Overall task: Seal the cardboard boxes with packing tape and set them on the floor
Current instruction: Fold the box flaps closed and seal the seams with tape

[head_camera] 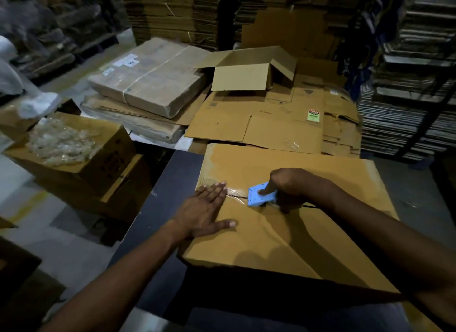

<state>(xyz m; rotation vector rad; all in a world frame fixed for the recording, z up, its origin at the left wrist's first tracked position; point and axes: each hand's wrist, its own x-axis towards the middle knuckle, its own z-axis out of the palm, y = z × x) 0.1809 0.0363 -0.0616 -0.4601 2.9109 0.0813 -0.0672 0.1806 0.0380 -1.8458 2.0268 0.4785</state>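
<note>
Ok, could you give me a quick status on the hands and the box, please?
Left hand flat on box, pinning tape. Right hand gripping blue dispenser on the seam. Nothing in the way.

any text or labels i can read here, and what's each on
No text can be read here.
Green and red sticker on the flattened cartons: too blurred.
White labels on the wrapped bundle: too small.
Dark print on the open box at left: illegible.
</note>
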